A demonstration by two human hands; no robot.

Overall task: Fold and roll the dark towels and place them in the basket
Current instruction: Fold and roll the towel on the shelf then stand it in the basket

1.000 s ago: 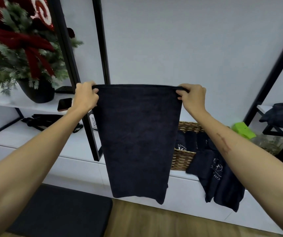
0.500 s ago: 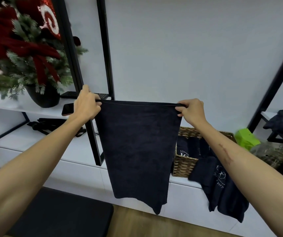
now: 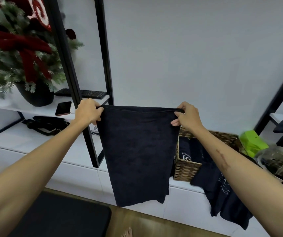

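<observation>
Dark towel [image 3: 137, 151] hangs in the air in front of the person, stretched by its top edge btwn both hands, lower end free above the floor. It looks already doubled, w/ two layers showing at the top hem. Held high and taut like this prob. so gravity pulls it flat and the edges line up before the next fold or the roll.

Left hand [image 3: 87, 111] grips the top left corner: fingers [image 3: 98, 109] curled tight over the hem, thumb side hidden behind the cloth. Right hand [image 3: 187, 117] pinches the top right corner, fingers closed narrow on the hem, one fingertip showing under the edge.

Wicker basket [image 3: 185, 170] sits on the white shelf [image 3: 79, 156] just right of and behind the hanging towel. It holds dark towels w/ white print, and another towel [image 3: 223, 194] spills out over the shelf front — not rolled yet, by the look of it.
</observation>
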